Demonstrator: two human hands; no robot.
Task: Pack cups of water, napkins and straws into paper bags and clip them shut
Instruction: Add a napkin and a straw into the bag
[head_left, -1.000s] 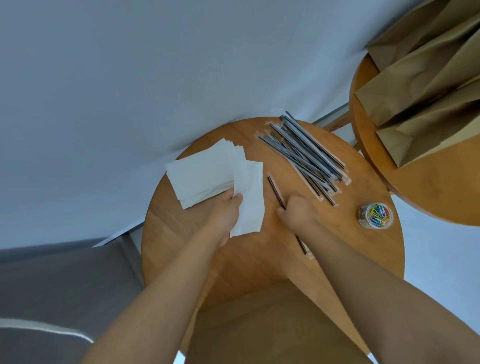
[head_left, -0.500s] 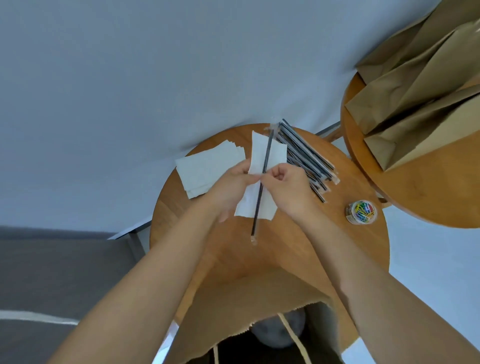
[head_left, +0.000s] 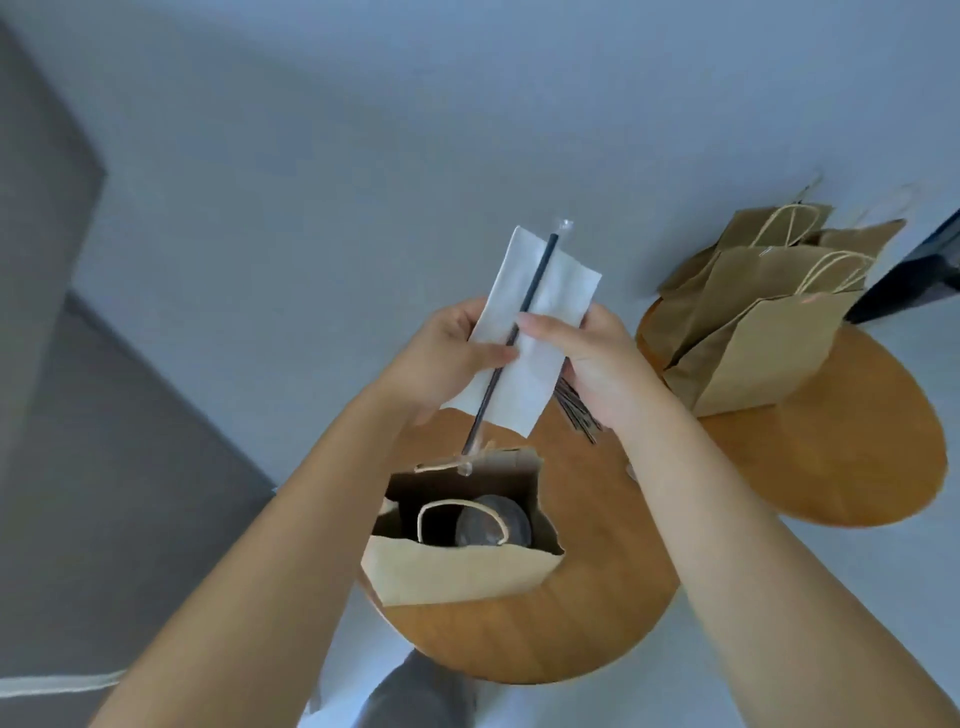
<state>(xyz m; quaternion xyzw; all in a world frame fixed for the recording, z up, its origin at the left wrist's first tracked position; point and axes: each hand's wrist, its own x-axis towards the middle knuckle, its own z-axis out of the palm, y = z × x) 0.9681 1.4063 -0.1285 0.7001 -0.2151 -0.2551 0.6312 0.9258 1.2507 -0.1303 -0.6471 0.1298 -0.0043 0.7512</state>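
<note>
Both hands hold one bundle above the open paper bag (head_left: 462, 571): a white napkin (head_left: 540, 312) with a wrapped black straw (head_left: 530, 296) laid down its middle. The left hand (head_left: 447, 353) has its grip closed on the napkin's left edge, thumb pressing toward the straw; the right hand (head_left: 587, 358) has its grip closed on the right edge, a fingertip lying over the straw. The straw's lower tip hangs just above the bag's far rim, at 12 o'clock of the opening.

The napkin looks thin, limp and very light, so it will likely fold or flutter if held by one corner; pinching it together with the straw at mid-length seems the safest hold. The straw is slender, fairly stiff, and its clear wrapper is probably slick, so it could slide out of the paper if the pinch loosens.

Inside the bag stands a cup (head_left: 493, 525) with a dark lid, and a twisted paper handle (head_left: 462, 514) arches across the opening right over it. That handle and the lid are what the bundle could snag on; the free gap lies at about 9 o'clock of the cup.

On the near round counter (head_left: 597, 613), loose straws (head_left: 576, 410) peek out under the right wrist. At 2 o'clock a second counter (head_left: 831, 467) carries more paper bags (head_left: 753, 332)
</note>
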